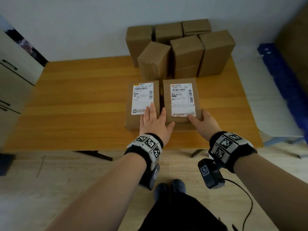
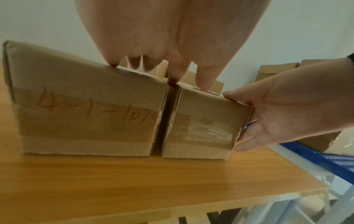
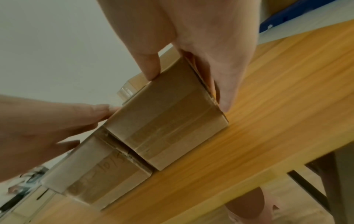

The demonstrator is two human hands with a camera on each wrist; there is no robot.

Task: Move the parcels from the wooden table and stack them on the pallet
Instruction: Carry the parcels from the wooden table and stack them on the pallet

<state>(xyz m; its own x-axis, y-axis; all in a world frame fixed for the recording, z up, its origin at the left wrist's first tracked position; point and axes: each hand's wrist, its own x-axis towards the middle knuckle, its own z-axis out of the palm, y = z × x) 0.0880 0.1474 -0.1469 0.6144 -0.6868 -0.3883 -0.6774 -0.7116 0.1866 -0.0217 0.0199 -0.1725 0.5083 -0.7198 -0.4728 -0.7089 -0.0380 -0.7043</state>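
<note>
Wooden table (image 1: 83, 100) against a pale wall (image 1: 83, 22); light wood floor (image 1: 50, 177), blue pallet (image 1: 283, 72) to its right. Two labelled parcels touch near the front edge: left parcel (image 1: 141, 104) "1045", side handwritten "4-1-1075"; right parcel (image 1: 180, 99) "900 T11 401". Left hand (image 1: 154, 124) lies flat, fingers straight, across both. Right hand (image 1: 204, 121) grasps the right parcel's corner. Plain boxes (image 1: 183, 52) stacked at the back edge.
</note>
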